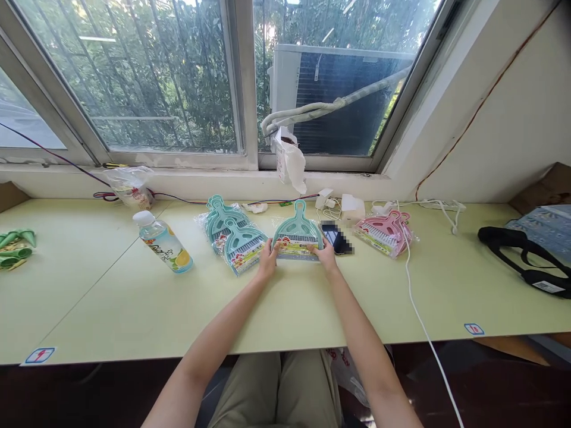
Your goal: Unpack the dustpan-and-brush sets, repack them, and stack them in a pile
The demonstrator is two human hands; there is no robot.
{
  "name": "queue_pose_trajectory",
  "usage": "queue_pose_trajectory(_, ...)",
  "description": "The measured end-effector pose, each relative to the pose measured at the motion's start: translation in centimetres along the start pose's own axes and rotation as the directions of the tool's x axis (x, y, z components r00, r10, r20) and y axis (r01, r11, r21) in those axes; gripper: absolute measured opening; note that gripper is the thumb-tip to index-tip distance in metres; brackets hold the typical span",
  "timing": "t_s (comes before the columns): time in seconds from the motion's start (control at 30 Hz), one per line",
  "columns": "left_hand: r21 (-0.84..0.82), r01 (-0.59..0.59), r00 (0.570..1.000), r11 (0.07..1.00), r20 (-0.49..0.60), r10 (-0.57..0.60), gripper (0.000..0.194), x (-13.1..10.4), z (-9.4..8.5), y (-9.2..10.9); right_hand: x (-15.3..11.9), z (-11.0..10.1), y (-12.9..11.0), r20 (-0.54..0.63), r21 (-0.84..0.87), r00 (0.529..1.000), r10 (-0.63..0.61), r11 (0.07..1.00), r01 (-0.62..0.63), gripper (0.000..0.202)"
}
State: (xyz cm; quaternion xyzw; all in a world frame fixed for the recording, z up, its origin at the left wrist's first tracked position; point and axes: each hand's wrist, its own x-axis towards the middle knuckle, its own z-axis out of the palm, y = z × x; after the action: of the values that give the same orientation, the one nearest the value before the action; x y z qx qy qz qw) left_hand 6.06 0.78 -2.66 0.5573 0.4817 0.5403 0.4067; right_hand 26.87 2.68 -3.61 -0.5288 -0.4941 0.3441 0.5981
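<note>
Between my two hands is a green mini dustpan and brush set (298,228) in clear wrap with a yellow label. My left hand (267,260) grips its left lower corner, and my right hand (326,255) grips the right lower corner. Its handle points away from me. Just left lie more green dustpan sets (243,241), overlapping and wrapped in plastic. To the right is a group of pink dustpan sets (387,232), also wrapped. A dark phone (335,236), partly blurred out, lies right beside my right hand.
A drink bottle with a white cap (167,244) stands at the left. A white cable (417,297) runs over the table's front edge. Black straps (526,255) lie far right, green items (16,249) far left. A plastic bag (131,187) sits by the window.
</note>
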Motion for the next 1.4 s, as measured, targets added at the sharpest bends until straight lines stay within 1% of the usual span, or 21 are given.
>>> queue_pose_trajectory(0.1,-0.063,0.030,0.996,0.998,0.083,-0.025,0.061,0.1,0.0,-0.3,0.3,-0.8,-0.1,-0.018,0.083,0.998,0.055,0.995,-0.053,0.058)
queue_pose_trajectory(0.17,-0.116,0.041,0.991,0.992,0.129,-0.026,0.070,0.3,-0.1,-0.3,0.6,-1.4,0.0,-0.066,0.099,0.995,0.072,0.993,-0.066,0.059)
queue_pose_trajectory(0.23,-0.141,0.036,0.991,0.989,0.136,-0.016,0.073,0.5,-0.2,-0.2,1.0,-2.2,0.3,-0.160,0.103,0.985,0.072,0.993,-0.056,0.059)
queue_pose_trajectory(0.3,-0.133,0.028,0.993,0.991,0.121,-0.012,0.071,0.6,-0.3,-0.1,1.6,-3.2,0.6,-0.278,0.101,0.959,0.060,0.994,-0.033,0.060)
queue_pose_trajectory(0.37,-0.108,0.021,0.994,0.994,0.104,-0.010,0.067,0.6,-0.4,0.0,2.2,-4.6,0.9,-0.410,0.069,0.912,0.037,0.998,-0.009,0.059)
queue_pose_trajectory(0.43,-0.074,0.004,0.993,0.997,0.119,0.004,0.063,0.5,-0.5,0.0,2.8,-6.4,1.0,-0.549,-0.016,0.836,0.007,1.000,-0.019,0.059)
queue_pose_trajectory(0.5,-0.024,-0.034,0.988,0.999,0.152,0.038,0.060,0.5,-0.5,-0.1,3.2,-8.6,1.1,-0.667,-0.134,0.745,0.001,0.984,-0.122,0.059)
queue_pose_trajectory(0.57,0.038,-0.077,0.979,0.996,0.191,0.068,0.059,0.4,-0.4,-0.3,3.6,-11.1,1.1,-0.752,-0.226,0.659,0.014,0.934,-0.277,0.060)
queue_pose_trajectory(0.6,0.064,-0.083,0.975,0.994,0.210,0.068,0.059,0.5,-0.3,-0.4,3.8,-12.3,1.2,-0.773,-0.260,0.634,0.020,0.902,-0.345,0.061)
queue_pose_trajectory(0.67,0.089,-0.097,0.966,0.991,0.248,0.072,0.058,0.6,-0.2,-0.6,4.0,-14.7,1.3,-0.790,-0.319,0.612,-0.003,0.856,-0.407,0.063)
queue_pose_trajectory(0.77,0.096,-0.098,0.958,0.990,0.279,0.068,0.058,0.8,-0.1,-0.8,4.3,-17.7,1.4,-0.796,-0.397,0.600,-0.082,0.819,-0.415,0.064)
queue_pose_trajectory(0.83,0.100,-0.090,0.958,0.991,0.280,0.059,0.058,0.8,-0.1,-0.9,4.5,-19.1,1.5,-0.802,-0.418,0.589,-0.100,0.799,-0.433,0.062)
queue_pose_trajectory(0.9,0.110,-0.082,0.959,0.991,0.278,0.049,0.059,0.8,-0.1,-1.0,4.8,-20.1,1.7,-0.815,-0.428,0.568,-0.110,0.775,-0.465,0.060)
queue_pose_trajectory(0.97,0.122,-0.081,0.958,0.989,0.282,0.044,0.059,0.7,-0.1,-0.9,4.9,-20.7,2.1,-0.828,-0.430,0.548,-0.118,0.761,-0.486,0.059)
queue_pose_trajectory(1.07,0.130,-0.083,0.957,0.988,0.287,0.043,0.058,0.6,-0.3,-0.7,5.2,-20.8,3.0,-0.842,-0.408,0.531,-0.098,0.760,-0.506,0.060)
queue_pose_trajectory(1.17,0.130,-0.088,0.958,0.988,0.281,0.048,0.057,0.4,-0.4,-0.3,5.3,-20.3,3.6,-0.844,-0.401,0.527,-0.100,0.770,-0.496,0.061)
queue_pose_trajectory(1.3,0.133,-0.103,0.958,0.986,0.282,0.062,0.056,0.3,-0.6,0.0,5.3,-19.4,3.8,-0.813,-0.457,0.557,-0.171,0.779,-0.428,0.056)
queue_pose_trajectory(1.4,0.151,-0.115,0.956,0.982,0.286,0.068,0.056,0.2,-0.5,0.1,5.0,-19.0,3.7,-0.797,-0.497,0.568,-0.205,0.758,-0.423,0.055)
